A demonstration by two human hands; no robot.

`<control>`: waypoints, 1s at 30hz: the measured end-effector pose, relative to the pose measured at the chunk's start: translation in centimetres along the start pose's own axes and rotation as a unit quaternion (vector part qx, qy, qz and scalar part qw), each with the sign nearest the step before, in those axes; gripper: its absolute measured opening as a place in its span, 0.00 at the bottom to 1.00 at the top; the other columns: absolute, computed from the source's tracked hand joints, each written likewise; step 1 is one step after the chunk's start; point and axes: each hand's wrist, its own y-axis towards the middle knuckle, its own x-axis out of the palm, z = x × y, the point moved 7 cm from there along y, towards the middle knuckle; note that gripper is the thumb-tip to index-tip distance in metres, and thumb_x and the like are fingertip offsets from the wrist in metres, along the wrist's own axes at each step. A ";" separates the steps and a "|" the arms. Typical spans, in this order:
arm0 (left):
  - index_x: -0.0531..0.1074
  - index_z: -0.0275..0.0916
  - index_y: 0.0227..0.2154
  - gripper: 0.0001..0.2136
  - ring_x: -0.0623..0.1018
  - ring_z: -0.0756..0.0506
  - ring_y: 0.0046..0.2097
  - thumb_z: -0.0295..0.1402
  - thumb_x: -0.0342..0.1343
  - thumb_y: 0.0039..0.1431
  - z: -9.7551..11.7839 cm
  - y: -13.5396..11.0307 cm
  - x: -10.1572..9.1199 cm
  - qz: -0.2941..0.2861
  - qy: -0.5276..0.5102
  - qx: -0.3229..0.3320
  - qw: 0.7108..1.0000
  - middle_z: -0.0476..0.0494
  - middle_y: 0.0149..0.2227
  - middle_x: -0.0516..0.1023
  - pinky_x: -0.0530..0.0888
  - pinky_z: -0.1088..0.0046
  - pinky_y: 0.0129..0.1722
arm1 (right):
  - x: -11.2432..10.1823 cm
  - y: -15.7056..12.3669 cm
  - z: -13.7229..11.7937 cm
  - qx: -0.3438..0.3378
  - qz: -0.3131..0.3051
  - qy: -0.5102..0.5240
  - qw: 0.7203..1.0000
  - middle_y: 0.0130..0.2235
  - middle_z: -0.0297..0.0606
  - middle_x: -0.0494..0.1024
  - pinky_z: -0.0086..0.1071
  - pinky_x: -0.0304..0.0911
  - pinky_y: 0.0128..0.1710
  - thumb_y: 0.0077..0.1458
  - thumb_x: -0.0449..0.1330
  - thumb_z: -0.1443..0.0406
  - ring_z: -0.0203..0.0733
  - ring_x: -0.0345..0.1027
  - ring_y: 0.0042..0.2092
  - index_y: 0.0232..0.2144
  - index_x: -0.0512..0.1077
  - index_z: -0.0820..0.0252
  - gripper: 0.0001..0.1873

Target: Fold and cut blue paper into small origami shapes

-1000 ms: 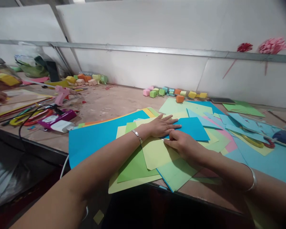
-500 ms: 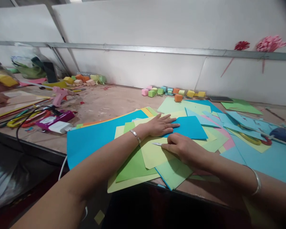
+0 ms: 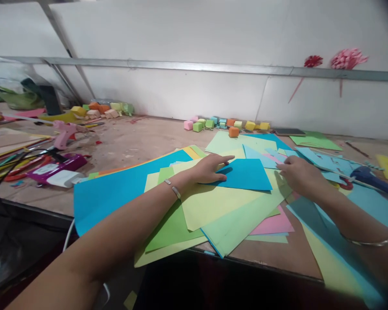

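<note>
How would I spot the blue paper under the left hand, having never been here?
On the brown table, find the spread of coloured sheets. Near its middle, the left hand covers one end of the blue paper. It lies on pale yellow paper and is much smaller than the long blue sheet further left.

Left hand (image 3: 209, 168) on blue paper (image 3: 250, 173), cubes (image 3: 233, 132)

a clear lane runs between glue gun (image 3: 63, 134) and middle cubes (image 3: 222, 124), blue papers (image 3: 375, 212) crowding the right
</note>
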 end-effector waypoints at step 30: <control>0.81 0.39 0.31 0.05 0.79 0.46 0.33 0.32 0.62 0.56 1.4 -3.3 -8.2 0.428 -0.034 0.127 0.894 0.42 0.31 0.83 0.75 0.69 0.35 | -7.7 -3.6 -3.6 -0.136 0.378 0.277 0.873 0.33 0.33 0.82 0.42 0.70 0.42 0.55 0.63 0.64 0.45 0.74 0.38 0.35 0.80 0.49 0.06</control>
